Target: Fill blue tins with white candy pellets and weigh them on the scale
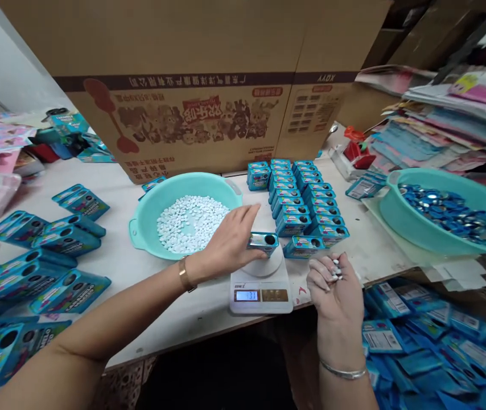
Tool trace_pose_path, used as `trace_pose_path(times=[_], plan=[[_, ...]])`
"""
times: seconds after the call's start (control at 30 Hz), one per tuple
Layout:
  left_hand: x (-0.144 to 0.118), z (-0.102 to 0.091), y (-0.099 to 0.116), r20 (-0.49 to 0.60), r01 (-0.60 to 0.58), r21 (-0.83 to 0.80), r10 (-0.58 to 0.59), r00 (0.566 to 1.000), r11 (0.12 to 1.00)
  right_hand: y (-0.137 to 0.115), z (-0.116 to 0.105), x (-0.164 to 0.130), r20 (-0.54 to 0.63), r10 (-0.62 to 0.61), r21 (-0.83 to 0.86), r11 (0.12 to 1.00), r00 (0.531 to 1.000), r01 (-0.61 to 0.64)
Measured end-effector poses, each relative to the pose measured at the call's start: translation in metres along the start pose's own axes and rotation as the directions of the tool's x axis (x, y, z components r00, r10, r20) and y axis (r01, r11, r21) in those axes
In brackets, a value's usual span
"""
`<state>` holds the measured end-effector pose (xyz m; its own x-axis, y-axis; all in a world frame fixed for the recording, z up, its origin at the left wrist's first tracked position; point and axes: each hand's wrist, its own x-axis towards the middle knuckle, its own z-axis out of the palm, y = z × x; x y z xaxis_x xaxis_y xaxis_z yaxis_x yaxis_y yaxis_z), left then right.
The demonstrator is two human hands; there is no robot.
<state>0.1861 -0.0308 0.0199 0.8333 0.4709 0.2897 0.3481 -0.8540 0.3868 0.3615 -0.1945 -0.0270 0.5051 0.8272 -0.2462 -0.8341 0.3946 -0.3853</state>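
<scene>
My left hand reaches across to a small blue tin with a round dark hole in its top, thumb on the near side and fingers behind. That tin is on the round plate of a white digital scale, whose display is lit. My right hand, palm up with curled fingers, holds several small white candies just right of the scale. Behind my left hand stands a turquoise basin with many more white candies in it.
Rows of blue tins stand behind the scale, and more tins are at the left. A second turquoise basin at right holds blue and silver lids. A large cardboard box blocks the back. Blue tins are heaped below the table edge.
</scene>
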Motion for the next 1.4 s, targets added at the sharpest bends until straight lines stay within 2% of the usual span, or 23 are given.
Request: trace_pose_path(times=[0.1, 0.2, 0.47, 0.73, 0.93, 1.23, 1.4], plan=[[-0.007, -0.016, -0.001, -0.074, 0.001, -0.051, -0.005, 0.997, 0.999, 0.001, 0.008, 0.004, 0.009, 0.005, -0.003, 1.000, 1.000, -0.005], [-0.014, -0.019, -0.004, -0.085, 0.016, -0.108, -0.025, 0.996, 0.994, 0.003, 0.020, 0.007, 0.017, -0.003, -0.043, 0.999, 1.000, 0.004], [-0.014, 0.005, 0.002, -0.083, 0.031, -0.281, -0.056, 0.995, 0.959, 0.021, 0.061, 0.021, 0.000, -0.054, -0.167, 0.985, 0.999, 0.053], [-0.003, 0.028, 0.002, -0.054, 0.061, -0.333, -0.084, 0.995, 0.941, 0.041, 0.096, 0.043, -0.022, -0.205, -0.290, 0.938, 0.978, 0.190], [0.005, 0.042, 0.002, 0.025, 0.135, -0.303, -0.133, 0.991, 0.943, 0.057, 0.099, 0.057, -0.024, -0.289, -0.372, 0.891, 0.957, 0.259], [0.009, 0.046, 0.001, 0.004, 0.138, -0.304, -0.143, 0.990, 0.943, 0.066, 0.092, 0.058, 0.034, -0.391, -0.520, 0.779, 0.920, 0.350], [0.010, 0.049, -0.001, -0.001, 0.130, -0.317, -0.138, 0.990, 0.939, 0.066, 0.088, 0.057, 0.032, -0.384, -0.531, 0.775, 0.923, 0.342]])
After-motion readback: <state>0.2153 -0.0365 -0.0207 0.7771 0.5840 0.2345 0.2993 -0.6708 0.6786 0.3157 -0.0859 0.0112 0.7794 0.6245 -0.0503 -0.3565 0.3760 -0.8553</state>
